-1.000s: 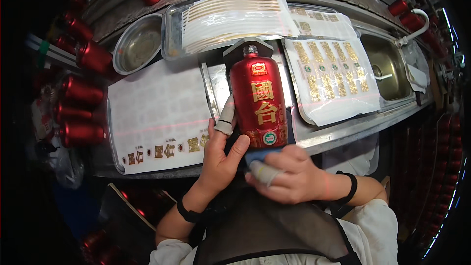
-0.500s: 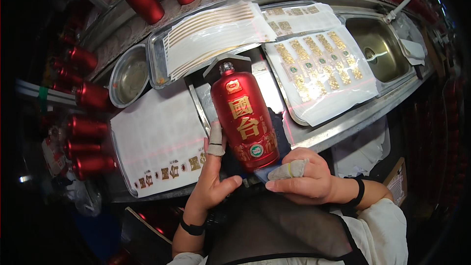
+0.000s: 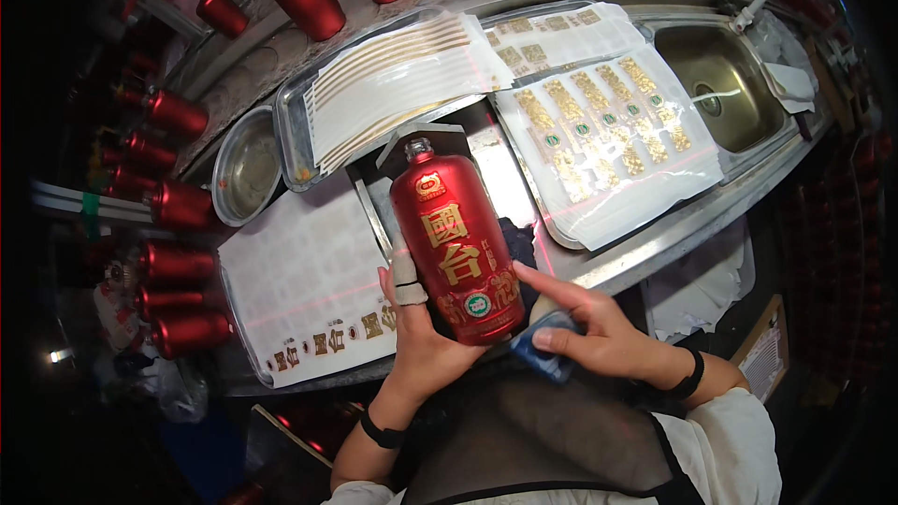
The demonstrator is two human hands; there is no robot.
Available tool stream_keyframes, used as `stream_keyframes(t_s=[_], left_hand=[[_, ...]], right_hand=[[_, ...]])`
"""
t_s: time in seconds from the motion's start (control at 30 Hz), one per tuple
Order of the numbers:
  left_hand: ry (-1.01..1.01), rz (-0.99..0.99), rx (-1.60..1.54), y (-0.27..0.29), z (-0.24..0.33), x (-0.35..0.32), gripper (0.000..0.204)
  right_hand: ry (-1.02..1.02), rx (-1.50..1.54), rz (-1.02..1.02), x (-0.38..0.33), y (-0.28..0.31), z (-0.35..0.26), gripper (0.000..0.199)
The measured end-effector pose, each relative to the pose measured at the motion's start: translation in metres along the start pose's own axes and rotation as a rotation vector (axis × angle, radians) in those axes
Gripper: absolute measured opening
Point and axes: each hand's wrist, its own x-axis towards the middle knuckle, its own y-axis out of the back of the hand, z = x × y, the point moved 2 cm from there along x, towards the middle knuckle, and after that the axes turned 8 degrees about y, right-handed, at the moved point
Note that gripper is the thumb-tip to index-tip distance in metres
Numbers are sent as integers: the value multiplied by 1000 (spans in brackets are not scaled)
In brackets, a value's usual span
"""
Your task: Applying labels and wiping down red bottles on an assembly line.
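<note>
A glossy red bottle with gold lettering and a small green-and-white emblem lies tilted in front of me, its clear neck pointing away. My left hand is wrapped round its lower left side, with the thumb under the base and a cloth finger cover on one finger. My right hand pinches a flat blue piece, perhaps a scraper, beside the bottle's base. The index finger of that hand reaches out to the bottle's right side. An angular metal rest shows behind the neck.
Sheets of gold decals lie on a tray at right, near a sink. Striped sheets fill another tray. A metal bowl and a decal sheet are at left. Several red bottles line the far conveyor and left side.
The bottle has shifted slightly down and left in view. My left thumb has moved under its base. My right index finger has stretched to the bottle's side, and the blue piece has moved right.
</note>
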Motion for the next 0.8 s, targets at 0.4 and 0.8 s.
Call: stream_keyframes(t_s=[0.4, 0.8], left_hand=[[-141, 142, 709, 9, 53, -15, 113], [87, 89, -415, -8, 32, 7, 83]], right_hand=[[-196, 71, -261, 10, 32, 1, 15], [118, -112, 604, 13, 13, 27, 34]])
